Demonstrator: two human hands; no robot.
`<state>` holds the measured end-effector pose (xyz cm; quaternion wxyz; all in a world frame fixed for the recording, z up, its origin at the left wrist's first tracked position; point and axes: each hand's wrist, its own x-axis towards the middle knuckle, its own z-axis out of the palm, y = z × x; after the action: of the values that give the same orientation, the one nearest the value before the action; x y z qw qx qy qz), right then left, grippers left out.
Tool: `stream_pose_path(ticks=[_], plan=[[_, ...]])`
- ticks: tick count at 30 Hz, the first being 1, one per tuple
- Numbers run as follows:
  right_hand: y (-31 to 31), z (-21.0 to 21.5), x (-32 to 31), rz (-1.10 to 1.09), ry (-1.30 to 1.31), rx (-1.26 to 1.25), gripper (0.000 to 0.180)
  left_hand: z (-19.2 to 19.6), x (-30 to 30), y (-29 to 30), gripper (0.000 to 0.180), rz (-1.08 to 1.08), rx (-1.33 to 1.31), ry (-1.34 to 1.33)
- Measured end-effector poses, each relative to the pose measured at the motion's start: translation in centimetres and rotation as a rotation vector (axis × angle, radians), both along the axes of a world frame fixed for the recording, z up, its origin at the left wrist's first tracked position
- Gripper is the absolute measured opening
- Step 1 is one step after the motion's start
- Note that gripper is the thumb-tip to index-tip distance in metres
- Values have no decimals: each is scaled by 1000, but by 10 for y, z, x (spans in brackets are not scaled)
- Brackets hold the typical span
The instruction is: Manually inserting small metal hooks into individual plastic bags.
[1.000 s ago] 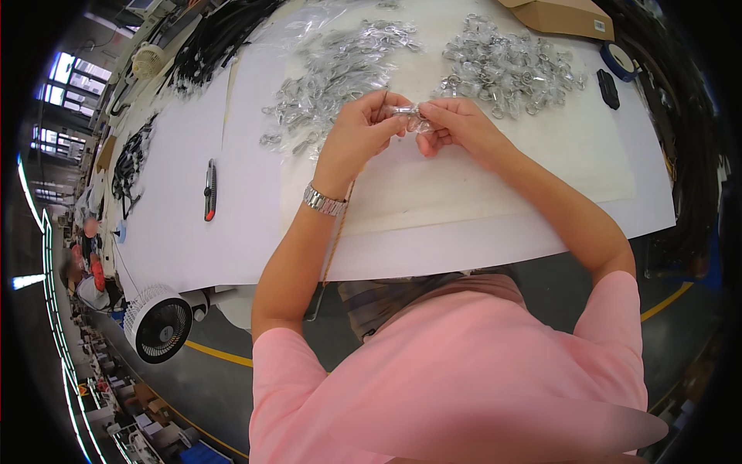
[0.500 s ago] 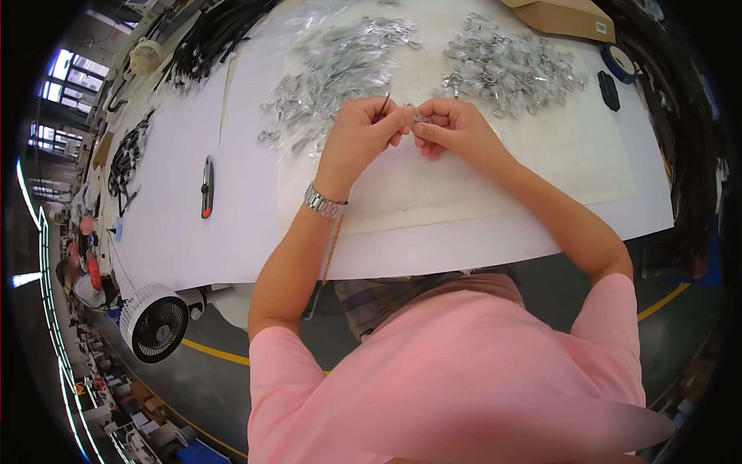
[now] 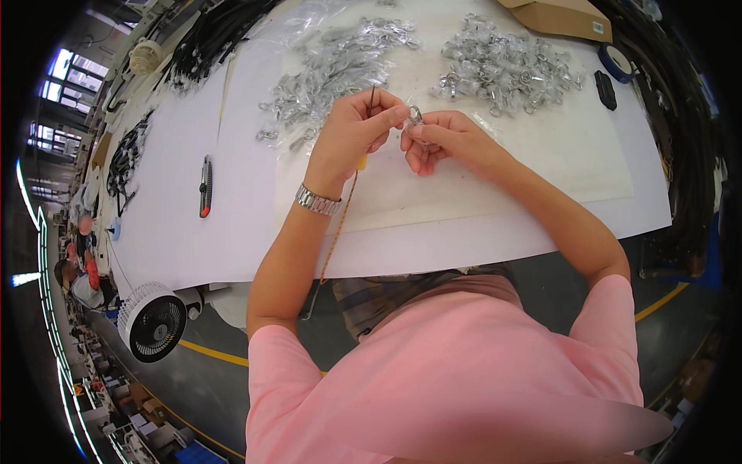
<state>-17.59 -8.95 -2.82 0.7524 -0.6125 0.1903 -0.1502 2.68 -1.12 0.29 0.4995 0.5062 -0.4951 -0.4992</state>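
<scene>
Both my hands are raised over the white work surface, close together. My right hand (image 3: pixel 456 141) pinches a small shiny metal ring clasp (image 3: pixel 416 116) between thumb and fingers. My left hand (image 3: pixel 357 127) has its thumb and index fingertip at the clasp's left side. A thin dark pointed tool (image 3: pixel 372 97) is held in the left hand; its tip sticks up above the knuckles, and a yellow end shows below the palm. From there a twisted cord (image 3: pixel 340 224) runs down past the table's front edge. The rest of the tool is hidden by the fingers.
Ahead lie two heaps of small bagged metal pieces, a left heap (image 3: pixel 340 66) and a right heap (image 3: pixel 510 66). A box cutter (image 3: pixel 205 185) is on the left. At the right are a tape roll (image 3: pixel 616 63) and a black object (image 3: pixel 605 90). A fan (image 3: pixel 157 321) stands near the front-left corner.
My hands have come slightly nearer to me, and the left wrist has turned. The ring clasp shows more clearly above the right fingers, and the tool's yellow end has come into sight.
</scene>
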Motion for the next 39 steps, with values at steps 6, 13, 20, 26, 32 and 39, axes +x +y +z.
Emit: stream_pose_path(ticks=[6,13,20,26,32,39], plan=[[10,-2,2,-222,48,-164,21,-1,-7,0,21,72,-41,-183],[17,3,1,-267,63,-330,24,2,0,1,22,47,71,5],[6,0,1,-168,-92,69,34,2,4,0,21,129,-50,-38],[-2,1,-3,-52,-119,369,33,6,-3,1,12,87,-108,-145],[5,2,4,-148,-43,228,29,10,13,3,23,-92,74,185],[-2,3,-2,-43,72,228,27,11,-3,7,22,-146,-16,-147]])
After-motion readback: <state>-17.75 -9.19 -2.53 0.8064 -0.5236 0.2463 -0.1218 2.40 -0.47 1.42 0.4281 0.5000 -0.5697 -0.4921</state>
